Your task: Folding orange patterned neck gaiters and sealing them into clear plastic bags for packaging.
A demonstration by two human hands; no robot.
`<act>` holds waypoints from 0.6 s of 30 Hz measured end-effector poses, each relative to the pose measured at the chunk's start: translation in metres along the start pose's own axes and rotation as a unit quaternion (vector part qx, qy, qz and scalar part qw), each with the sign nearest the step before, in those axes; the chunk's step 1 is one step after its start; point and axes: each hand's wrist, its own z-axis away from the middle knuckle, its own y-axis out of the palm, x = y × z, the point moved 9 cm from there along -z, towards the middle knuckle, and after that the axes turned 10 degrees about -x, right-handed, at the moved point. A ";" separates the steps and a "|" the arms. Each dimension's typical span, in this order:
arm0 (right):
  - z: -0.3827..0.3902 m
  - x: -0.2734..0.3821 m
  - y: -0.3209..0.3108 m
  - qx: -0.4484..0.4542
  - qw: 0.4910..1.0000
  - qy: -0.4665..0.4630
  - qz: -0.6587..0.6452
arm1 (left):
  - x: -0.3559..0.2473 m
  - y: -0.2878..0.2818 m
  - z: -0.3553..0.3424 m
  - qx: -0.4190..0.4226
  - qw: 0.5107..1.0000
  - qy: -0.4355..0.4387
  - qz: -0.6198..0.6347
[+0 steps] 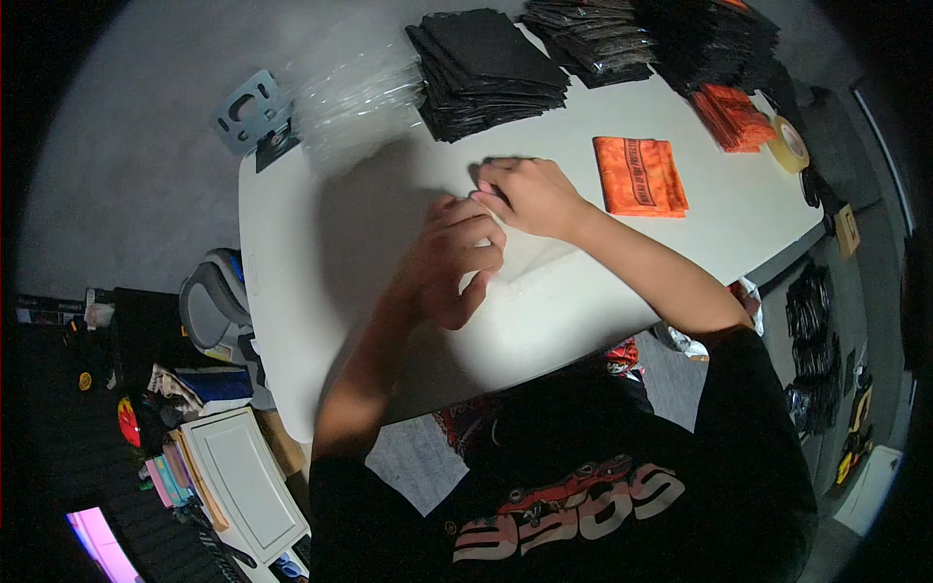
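Note:
Over the middle of the white table (573, 301), my two hands meet at a thin, see-through plastic bag (533, 255). My left hand (457, 255) has its fingers curled, with thumb and fingertips at the bag's upper edge. Fingers bent together, my right hand (532, 197) pinches that same edge just beyond the left fingertips. The film is faint against the tabletop, and the fingers hide its top. To the right of my right hand lies a folded orange cloth (639, 177) with dark print, apart from both hands.
Clear plastic bags (360, 102) lie heaped at the far left, beside a stack of flat black pieces (491, 73). More black stacks (593, 39) stand farther right. A small orange pile (731, 119) and a tape roll (789, 146) are at the right edge. A metal bracket (251, 112) stands at the far left corner.

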 end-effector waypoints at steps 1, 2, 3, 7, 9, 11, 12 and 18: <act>0.000 0.001 -0.001 0.000 1.000 0.000 0.000 | 0.001 -0.001 0.001 0.000 1.000 0.000 0.000; 0.000 0.001 0.000 0.018 1.000 0.006 -0.001 | 0.001 -0.004 0.002 -0.010 1.000 0.003 0.007; 0.000 0.001 0.002 0.036 0.999 0.012 -0.002 | 0.000 -0.006 0.002 -0.020 1.000 0.006 0.013; -0.002 -0.001 -0.005 -0.006 0.999 -0.006 -0.033 | 0.006 -0.007 0.003 -0.041 0.999 -0.010 0.031; -0.006 -0.015 -0.009 -0.010 0.988 0.071 -0.140 | 0.011 -0.013 0.001 -0.093 0.995 -0.025 0.023; -0.007 -0.019 -0.015 -0.024 0.975 0.107 -0.194 | 0.016 -0.015 0.002 -0.103 0.994 -0.034 0.012; -0.007 -0.023 -0.019 -0.040 0.958 0.142 -0.247 | 0.020 -0.017 0.002 -0.113 0.993 -0.042 0.000; -0.011 -0.013 -0.032 0.058 0.982 0.080 -0.159 | 0.026 -0.026 0.000 -0.117 0.988 -0.042 -0.093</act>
